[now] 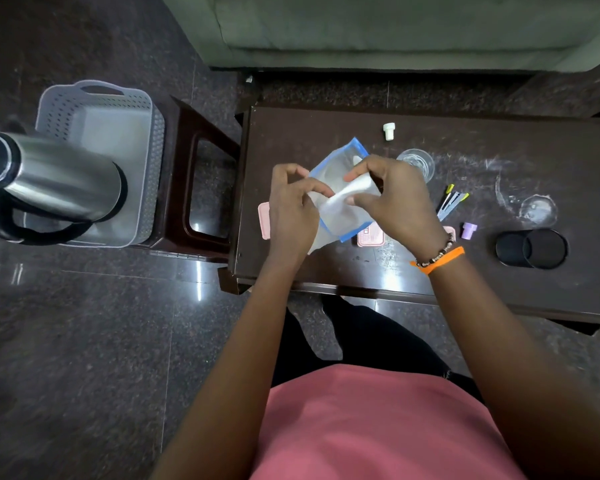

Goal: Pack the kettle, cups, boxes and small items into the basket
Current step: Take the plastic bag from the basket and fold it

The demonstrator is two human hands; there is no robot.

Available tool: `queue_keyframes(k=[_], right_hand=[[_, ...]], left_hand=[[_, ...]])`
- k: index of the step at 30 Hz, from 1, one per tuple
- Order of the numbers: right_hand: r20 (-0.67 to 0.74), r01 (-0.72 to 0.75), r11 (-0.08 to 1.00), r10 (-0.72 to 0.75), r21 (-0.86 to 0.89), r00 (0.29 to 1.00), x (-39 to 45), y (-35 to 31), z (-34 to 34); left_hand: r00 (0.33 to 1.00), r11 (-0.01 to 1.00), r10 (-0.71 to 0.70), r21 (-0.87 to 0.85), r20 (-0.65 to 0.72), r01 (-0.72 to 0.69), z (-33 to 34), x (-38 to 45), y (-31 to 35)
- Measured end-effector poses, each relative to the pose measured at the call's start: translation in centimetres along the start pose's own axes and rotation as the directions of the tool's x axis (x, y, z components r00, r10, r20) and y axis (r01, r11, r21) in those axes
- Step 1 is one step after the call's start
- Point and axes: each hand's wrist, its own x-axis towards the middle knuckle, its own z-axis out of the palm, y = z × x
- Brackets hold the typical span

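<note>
Head view showed both hands, left (291,206) and right (392,199), pinching a blue-edged pouch (340,199) over the bench (499,278); a loosened grip could drop it short of the basket (94,133) at far left.

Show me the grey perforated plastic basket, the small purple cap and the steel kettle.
Grey perforated plastic basket (155,161): head view, right wall.
Small purple cap (468,230): head view, its side.
Steel kettle (63,178): head view, body.

A home living room: sofa (378,26), low table (499,140), polished stone floor (66,341)
</note>
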Motion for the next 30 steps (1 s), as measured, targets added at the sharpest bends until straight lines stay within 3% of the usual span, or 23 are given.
queue_keyframes(k=[5,8,11,14,17,20,25,30], right_hand=[[-0.09,0.034,0.997,-0.029,0.062,0.996,-0.2,-0.2,-1.0],[0.003,-0.013,0.941,0.013,0.338,1.0,-0.5,-0.2,-1.9],[0.093,-0.094,0.828,0.05,0.552,0.994,-0.7,0.6,-2.3],[0.207,-0.189,0.815,0.087,0.547,0.975,-1.0,1.6,-1.9],[0.235,-0.265,0.801,0.159,0.538,0.959,-1.3,2.3,-1.4],[0.169,-0.281,0.777,0.225,0.564,0.96,-1.8,2.6,-0.9],[0.14,-0.323,0.626,0.323,0.71,0.936,-2.4,2.8,-1.0],[0.197,-0.383,0.633,0.346,0.673,0.917,-2.9,3.0,-1.3]], left_hand=[[0.989,0.983,-0.145,0.12,0.034,0.14,0.3,0.6,0.0],[0.986,0.978,-0.165,0.138,0.036,0.159,0.2,0.9,-0.4],[0.972,0.975,-0.22,0.013,0.081,0.22,0.0,1.0,-0.2],[0.924,0.917,-0.338,-0.159,0.178,0.366,-0.4,1.1,0.7],[0.902,0.923,-0.321,-0.118,0.288,0.366,-0.3,1.0,1.3],[0.895,0.952,-0.284,-0.011,0.343,0.306,0.6,0.7,1.4],[0.864,0.9,-0.339,-0.14,0.372,0.413,1.1,0.0,1.3],[0.824,0.87,-0.365,-0.156,0.433,0.467,0.8,0.1,1.1]])
